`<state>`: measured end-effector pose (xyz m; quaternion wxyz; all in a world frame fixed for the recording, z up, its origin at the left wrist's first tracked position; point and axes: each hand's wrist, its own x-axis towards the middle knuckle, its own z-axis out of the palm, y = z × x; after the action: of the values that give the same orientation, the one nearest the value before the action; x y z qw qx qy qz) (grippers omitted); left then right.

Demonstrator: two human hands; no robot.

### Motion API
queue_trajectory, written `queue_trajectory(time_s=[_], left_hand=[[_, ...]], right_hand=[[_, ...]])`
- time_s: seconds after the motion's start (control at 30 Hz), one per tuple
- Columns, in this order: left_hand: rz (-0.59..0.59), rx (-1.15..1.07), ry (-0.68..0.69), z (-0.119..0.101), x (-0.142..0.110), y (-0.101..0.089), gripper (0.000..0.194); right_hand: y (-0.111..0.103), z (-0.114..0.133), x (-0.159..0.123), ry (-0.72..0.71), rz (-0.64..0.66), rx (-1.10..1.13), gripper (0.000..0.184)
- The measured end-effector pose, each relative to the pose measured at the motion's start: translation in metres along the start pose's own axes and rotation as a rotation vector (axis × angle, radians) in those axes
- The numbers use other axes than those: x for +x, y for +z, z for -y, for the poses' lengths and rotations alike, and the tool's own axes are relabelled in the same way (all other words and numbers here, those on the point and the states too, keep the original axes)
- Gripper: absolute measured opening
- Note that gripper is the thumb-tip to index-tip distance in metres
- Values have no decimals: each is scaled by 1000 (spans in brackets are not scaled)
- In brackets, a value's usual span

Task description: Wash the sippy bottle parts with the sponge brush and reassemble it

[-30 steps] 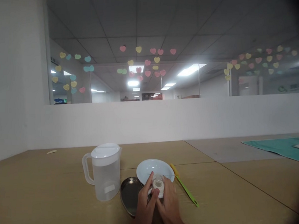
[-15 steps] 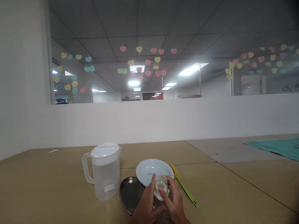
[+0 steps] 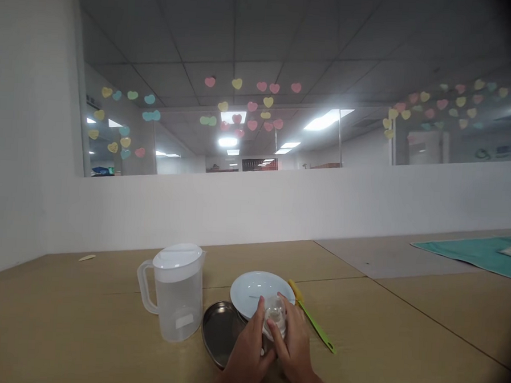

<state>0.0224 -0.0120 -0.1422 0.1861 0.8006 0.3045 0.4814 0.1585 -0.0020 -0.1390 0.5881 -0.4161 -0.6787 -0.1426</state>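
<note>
Between my two hands is a small round clear and white container [image 3: 275, 313], seen from its top end. Its lower part is hidden by my fingers. My left hand [image 3: 251, 341] is wrapped around its left side. My right hand [image 3: 294, 341] grips the right side, with the thumb laid across the front. Right behind the container stands a white bowl [image 3: 250, 288], partly covered by it and my fingers. A dark metal tray [image 3: 219, 332] with a raised rim lies to the left, partly behind my left hand.
A translucent lidded pitcher [image 3: 179, 293] stands left of the tray. To the right of the bowl lies a brush with a yellow head and green handle [image 3: 317, 325]. A teal cloth [image 3: 479, 252] lies far right. Behind the table rises a white wall [image 3: 220, 212] with windows.
My right thumb has slid a little to the left and down over the container, and the right fingers have shifted slightly. The whole view has drifted a little; other objects keep their places.
</note>
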Motion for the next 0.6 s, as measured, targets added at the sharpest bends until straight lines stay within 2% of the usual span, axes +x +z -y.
queue_trajectory(time_s=[0.13, 0.3, 0.37, 0.47, 0.53, 0.6], left_hand=[[-35, 72, 25, 9, -1, 3, 70], [-86, 232, 105, 11, -2, 6, 54], [-99, 318, 107, 10, -2, 6, 58], [-108, 478, 119, 9, -2, 5, 63], [-140, 568, 152, 9, -2, 4, 61], [-186, 639, 173, 11, -3, 4, 60]], right_hand=[[2, 0, -1, -105, -37, -61, 48], [0, -8, 1, -268, -105, -21, 35], [-2, -13, 3, -171, -145, 25, 33], [-2, -22, 7, 133, -167, 71, 38], [-1, -27, 9, 266, -77, 94, 42], [0, -31, 11, 299, 63, 113, 42]])
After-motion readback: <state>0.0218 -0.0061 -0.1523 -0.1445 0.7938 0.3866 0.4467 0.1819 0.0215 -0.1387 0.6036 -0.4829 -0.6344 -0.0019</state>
